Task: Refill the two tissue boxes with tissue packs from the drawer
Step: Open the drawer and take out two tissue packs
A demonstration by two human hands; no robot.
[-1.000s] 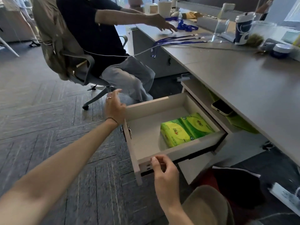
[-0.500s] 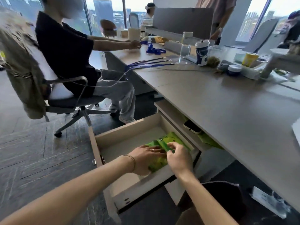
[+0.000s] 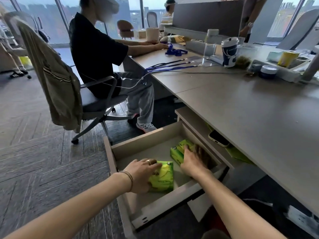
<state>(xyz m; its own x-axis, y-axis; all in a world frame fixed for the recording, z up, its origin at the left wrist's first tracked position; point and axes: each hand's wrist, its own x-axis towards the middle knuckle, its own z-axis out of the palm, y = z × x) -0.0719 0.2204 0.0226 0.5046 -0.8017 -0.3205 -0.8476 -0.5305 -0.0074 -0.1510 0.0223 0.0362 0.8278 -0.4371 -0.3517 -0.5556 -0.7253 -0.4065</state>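
The beige drawer (image 3: 143, 142) under the desk stands pulled out. Two green tissue packs lie in it. My left hand (image 3: 142, 175) grips the nearer pack (image 3: 164, 178) at its left side, near the drawer's front. My right hand (image 3: 193, 161) lies over the farther pack (image 3: 177, 152), fingers spread across its top at the drawer's right side. Whether that pack is lifted off the drawer floor I cannot tell. No tissue boxes that I can identify are in view.
A grey desk (image 3: 259, 114) runs along the right, with a phone (image 3: 218, 138) on the shelf beneath it. A person sits on an office chair (image 3: 96, 100) just beyond the drawer. A coffee cup (image 3: 229, 52), blue lanyards (image 3: 172, 66) and jars stand on the desk.
Both hands went from the drawer's edge into the drawer. The two packs, side by side before, are now apart: the left hand has drawn one toward the front left.
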